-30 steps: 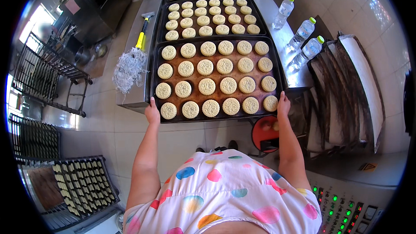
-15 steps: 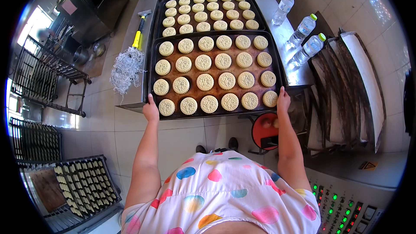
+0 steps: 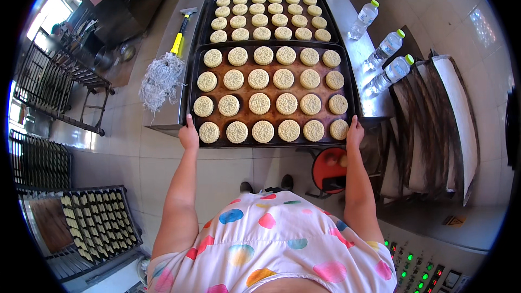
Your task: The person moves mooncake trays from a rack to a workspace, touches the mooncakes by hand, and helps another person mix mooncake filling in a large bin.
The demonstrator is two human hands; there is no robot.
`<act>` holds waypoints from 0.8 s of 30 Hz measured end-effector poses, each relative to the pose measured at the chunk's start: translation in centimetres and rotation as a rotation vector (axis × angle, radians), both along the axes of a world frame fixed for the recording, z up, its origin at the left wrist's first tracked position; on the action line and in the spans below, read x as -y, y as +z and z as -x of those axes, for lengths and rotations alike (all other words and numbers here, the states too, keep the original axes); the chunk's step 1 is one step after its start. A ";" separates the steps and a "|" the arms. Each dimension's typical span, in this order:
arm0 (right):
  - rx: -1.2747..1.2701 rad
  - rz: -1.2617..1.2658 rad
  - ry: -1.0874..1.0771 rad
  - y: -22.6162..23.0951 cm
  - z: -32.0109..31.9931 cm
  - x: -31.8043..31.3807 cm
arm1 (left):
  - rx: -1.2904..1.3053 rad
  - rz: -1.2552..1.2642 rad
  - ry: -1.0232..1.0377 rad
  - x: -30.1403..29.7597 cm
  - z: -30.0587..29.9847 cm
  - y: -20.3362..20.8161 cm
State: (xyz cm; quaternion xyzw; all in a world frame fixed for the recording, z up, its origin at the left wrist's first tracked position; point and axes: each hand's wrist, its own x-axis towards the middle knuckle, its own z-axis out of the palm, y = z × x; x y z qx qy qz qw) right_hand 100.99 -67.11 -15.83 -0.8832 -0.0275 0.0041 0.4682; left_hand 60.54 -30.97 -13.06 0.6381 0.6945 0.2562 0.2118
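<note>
A dark baking tray (image 3: 245,92) with rows of pale round mooncakes (image 3: 259,79), embossed on top, lies in front of me, its front edge overhanging the steel counter. My left hand (image 3: 189,134) grips the tray's near left corner, thumb along its side. At the near right corner my right hand (image 3: 355,134) holds on in the same way. Fingers of both hands are mostly hidden by the tray and the hands themselves. Directly behind stands a second tray (image 3: 270,26) of similar cakes, and a third one is partly cut off at the far end.
Three water bottles (image 3: 398,70) stand on the counter's right side. A yellow-handled scraper (image 3: 178,42) and a tangle of white strands (image 3: 161,80) lie at left. Below the tray is a red stool (image 3: 325,171). Stacked boards (image 3: 450,114) lean at right, near a control panel (image 3: 418,266).
The view has turned slightly, shifting the bottles downward and the left-side things a little upward. Both hands keep their hold on the tray's corners; I cannot tell whether the tray has slid.
</note>
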 end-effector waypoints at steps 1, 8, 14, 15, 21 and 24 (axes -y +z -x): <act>-0.001 0.004 -0.007 -0.2 -0.1 0.1 | 0.000 -0.003 -0.003 0.0 -0.2 0.1; -0.022 0.018 0.001 -0.6 -0.2 0.1 | 0.020 -0.014 0.012 0.1 0.3 -0.3; -0.111 0.093 -0.046 0.2 0.9 2.0 | -0.019 0.026 0.010 1.4 1.3 -0.8; -0.100 0.037 -0.012 1.2 1.6 2.3 | -0.005 0.035 0.047 1.9 1.6 -1.2; -0.009 -0.046 0.042 1.1 2.1 5.3 | 0.034 0.079 0.015 4.3 1.8 -0.1; -0.003 -0.060 0.067 0.7 1.6 5.3 | 0.006 0.099 0.014 4.9 2.1 0.0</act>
